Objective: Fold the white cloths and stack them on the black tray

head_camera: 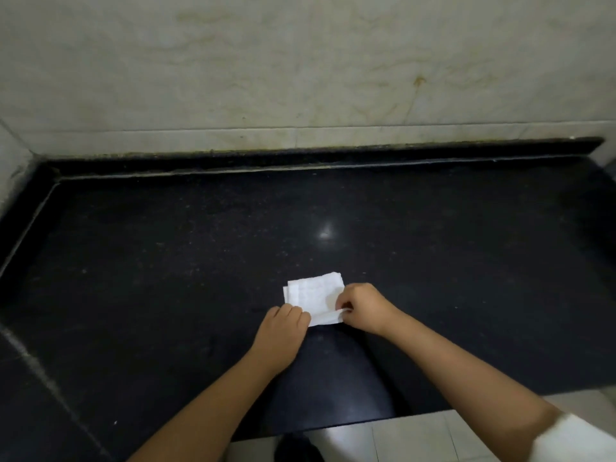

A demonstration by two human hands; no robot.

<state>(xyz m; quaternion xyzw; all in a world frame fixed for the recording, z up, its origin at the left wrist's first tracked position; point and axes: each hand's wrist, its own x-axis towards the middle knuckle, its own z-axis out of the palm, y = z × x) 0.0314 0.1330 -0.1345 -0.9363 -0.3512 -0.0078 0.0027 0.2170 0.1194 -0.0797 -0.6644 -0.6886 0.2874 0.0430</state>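
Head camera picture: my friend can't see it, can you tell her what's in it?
Two bare hands fold a small white cloth on a shiny black counter: the left hand and the right hand each pinch its near edge. A pale marble wall stands behind.

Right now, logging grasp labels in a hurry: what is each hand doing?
Left hand: fingers pinching the white cloth at its near-left corner.
Right hand: fingers pinching the cloth's near-right edge.

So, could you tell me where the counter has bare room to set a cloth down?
Bare counter lies left of the cloth, behind it up to the wall, and right. Only the near middle is crowded, where left hand and right hand pinch it.
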